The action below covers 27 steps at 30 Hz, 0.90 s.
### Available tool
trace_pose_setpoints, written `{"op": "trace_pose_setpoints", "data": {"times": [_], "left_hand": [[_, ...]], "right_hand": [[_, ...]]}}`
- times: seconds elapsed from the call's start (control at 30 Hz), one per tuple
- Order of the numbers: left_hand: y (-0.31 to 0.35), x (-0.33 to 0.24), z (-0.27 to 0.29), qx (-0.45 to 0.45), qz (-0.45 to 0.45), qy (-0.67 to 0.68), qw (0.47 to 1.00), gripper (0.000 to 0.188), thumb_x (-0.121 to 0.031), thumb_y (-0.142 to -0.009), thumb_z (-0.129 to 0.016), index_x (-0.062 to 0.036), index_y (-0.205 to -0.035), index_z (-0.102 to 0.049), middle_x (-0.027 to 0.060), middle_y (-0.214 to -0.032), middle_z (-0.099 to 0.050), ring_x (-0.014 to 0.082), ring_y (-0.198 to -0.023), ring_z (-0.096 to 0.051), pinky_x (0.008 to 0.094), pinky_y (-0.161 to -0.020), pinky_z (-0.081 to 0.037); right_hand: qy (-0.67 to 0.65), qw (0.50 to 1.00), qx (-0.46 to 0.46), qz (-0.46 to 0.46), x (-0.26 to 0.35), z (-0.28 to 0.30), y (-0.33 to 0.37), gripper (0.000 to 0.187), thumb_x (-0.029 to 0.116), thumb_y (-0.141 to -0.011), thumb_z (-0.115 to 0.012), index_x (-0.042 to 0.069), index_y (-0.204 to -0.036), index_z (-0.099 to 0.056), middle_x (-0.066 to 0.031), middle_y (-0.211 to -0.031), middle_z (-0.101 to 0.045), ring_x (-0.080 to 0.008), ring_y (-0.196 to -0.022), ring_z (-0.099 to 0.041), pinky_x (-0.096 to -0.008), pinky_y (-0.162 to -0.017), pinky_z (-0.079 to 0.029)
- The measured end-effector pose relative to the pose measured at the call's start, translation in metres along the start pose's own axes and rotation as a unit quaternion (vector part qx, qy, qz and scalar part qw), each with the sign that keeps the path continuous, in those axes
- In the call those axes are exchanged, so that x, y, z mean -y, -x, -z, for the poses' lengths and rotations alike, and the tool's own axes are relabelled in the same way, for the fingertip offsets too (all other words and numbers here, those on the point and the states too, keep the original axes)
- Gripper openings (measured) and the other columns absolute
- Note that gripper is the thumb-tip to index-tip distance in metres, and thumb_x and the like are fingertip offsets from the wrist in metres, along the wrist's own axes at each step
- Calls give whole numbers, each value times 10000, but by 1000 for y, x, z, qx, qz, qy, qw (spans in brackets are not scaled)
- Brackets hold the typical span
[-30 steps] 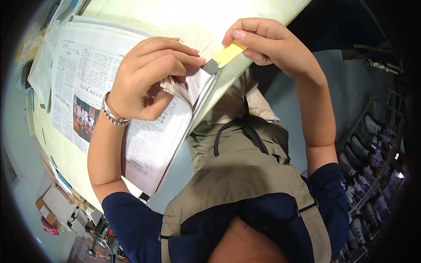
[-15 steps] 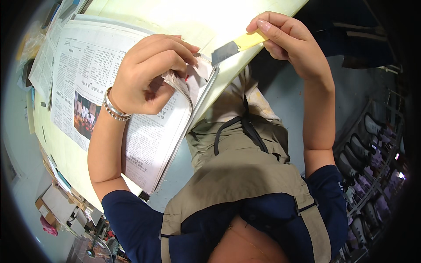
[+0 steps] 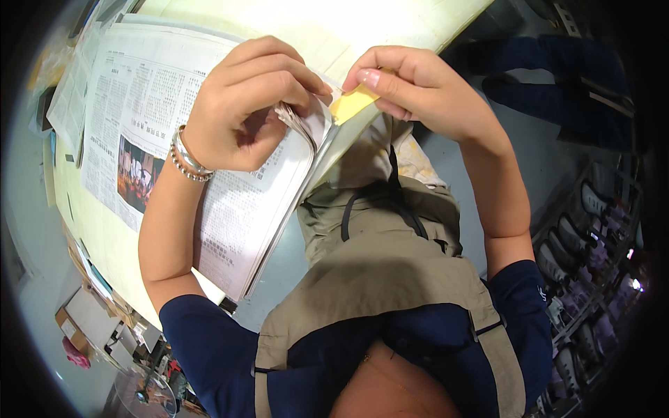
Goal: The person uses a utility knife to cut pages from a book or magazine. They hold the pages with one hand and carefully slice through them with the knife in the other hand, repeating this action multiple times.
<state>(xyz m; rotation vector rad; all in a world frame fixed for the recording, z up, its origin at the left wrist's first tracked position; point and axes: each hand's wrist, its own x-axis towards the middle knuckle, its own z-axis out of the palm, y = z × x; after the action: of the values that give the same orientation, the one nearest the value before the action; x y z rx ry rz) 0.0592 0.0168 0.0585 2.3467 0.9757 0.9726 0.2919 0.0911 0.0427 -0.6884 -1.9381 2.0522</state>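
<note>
My left hand (image 3: 244, 104) is curled shut on the lifted edge of a newspaper stack (image 3: 233, 198), bending its corner upward. A pale sheet corner shows between its fingertips and the stack's edge. Close beside it, my right hand (image 3: 408, 87) is closed on a yellow-handled scraper (image 3: 354, 104). The scraper's flat dark blade cannot be seen now; its yellow part reaches to the raised newspaper edge at the table's rim. The newspapers lie on a pale table (image 3: 97, 202), printed side up with a colour photo on the top sheet.
More newspaper sheets (image 3: 70, 118) lie at the far left. To the right, below table height, stands a rack (image 3: 592, 279) with several shoe-like shapes. Dark blue cloth (image 3: 557, 90) shows at the upper right. Boxes (image 3: 87, 320) and clutter sit at the lower left.
My right hand has moved left and slightly down with the scraper, bringing it to the newspaper edge; the blade has gone from sight. My left hand has shifted slightly up and right, still holding the newspaper.
</note>
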Motion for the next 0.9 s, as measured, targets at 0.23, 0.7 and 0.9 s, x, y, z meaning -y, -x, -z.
{"op": "trace_pose_setpoints", "data": {"times": [0.23, 0.7, 0.9], "left_hand": [[2, 13, 7, -17, -2, 117, 993, 48, -4, -686, -567, -48, -680, -548, 75, -718, -593, 241, -739, -554, 365, -748, -442], [20, 45, 4, -142, 36, 441, 885, 147, -111, -827, -705, -82, -754, -582, 58, -797, -607, 164, -829, -584, 308, -768, -477], [21, 61, 6, -152, -1, 473, 868, 178, -157, -819, -720, -76, -765, -571, 36, -758, -597, 151, -780, -562, 307, -813, -438]], "right_hand": [[8, 1000, -1, -26, 3, -10, 7, 251, 206, -993, -480, 8, -1035, -627, 72, -584, -394, -4, -512, -321, -185, -456, -220], [-75, 987, 115, -87, -1, -121, 24, 197, 175, -956, -531, 0, -986, -615, -15, -616, -545, -64, -563, -490, -235, -524, -396], [-103, 975, 173, -97, -5, -174, 31, 183, 178, -941, -537, 17, -994, -608, -87, -656, -646, -173, -588, -638, -306, -577, -499]]}}
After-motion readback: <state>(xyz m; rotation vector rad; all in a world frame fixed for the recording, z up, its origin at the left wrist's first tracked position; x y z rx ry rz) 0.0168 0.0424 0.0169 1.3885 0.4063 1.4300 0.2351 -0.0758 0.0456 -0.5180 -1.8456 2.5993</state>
